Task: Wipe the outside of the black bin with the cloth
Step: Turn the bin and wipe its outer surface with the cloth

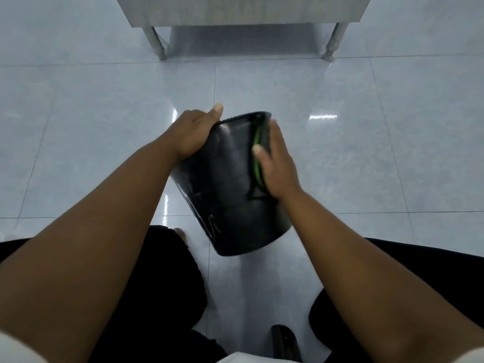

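item: black bin (225, 184), tipped above floor (353, 153), narrow end away from me. left hand (195, 134) grips its far left edge. right hand (277, 163), fingers flat, presses green cloth (258, 158) to its right side. step: mid-wipe. next, likely: rotate bin for unwiped faces.

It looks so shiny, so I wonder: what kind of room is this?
Probably a commercial kitchen or similar workroom: glossy floor tiles, a steel table on metal legs, and a bin being wiped with a cloth.
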Action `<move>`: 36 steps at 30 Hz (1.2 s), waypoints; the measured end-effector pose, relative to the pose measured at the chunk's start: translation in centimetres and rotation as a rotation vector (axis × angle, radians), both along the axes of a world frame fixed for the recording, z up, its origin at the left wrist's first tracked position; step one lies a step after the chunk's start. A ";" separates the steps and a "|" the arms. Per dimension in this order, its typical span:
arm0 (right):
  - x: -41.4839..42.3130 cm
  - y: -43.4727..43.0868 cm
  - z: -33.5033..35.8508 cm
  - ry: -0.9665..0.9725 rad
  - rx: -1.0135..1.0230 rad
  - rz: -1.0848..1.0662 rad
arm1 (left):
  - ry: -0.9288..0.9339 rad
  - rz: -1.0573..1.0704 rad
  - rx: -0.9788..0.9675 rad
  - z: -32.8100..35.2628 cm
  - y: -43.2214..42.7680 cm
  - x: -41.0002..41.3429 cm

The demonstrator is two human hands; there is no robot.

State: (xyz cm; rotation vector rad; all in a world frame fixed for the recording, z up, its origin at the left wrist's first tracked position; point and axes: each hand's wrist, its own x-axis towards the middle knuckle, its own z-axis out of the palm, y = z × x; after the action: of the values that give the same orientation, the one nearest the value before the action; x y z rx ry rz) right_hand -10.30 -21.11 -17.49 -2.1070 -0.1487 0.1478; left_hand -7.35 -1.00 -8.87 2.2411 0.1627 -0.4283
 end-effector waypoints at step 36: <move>-2.9 -0.2 -0.4 0.511 -0.032 -0.233 | 0.062 0.001 -0.039 -2.8 1.2 -1.6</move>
State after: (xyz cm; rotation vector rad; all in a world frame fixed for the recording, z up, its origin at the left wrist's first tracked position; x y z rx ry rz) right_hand -13.22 -21.30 -17.91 -2.0328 0.4037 0.5411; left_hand -8.96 0.17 -11.68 2.1902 0.1859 -0.4966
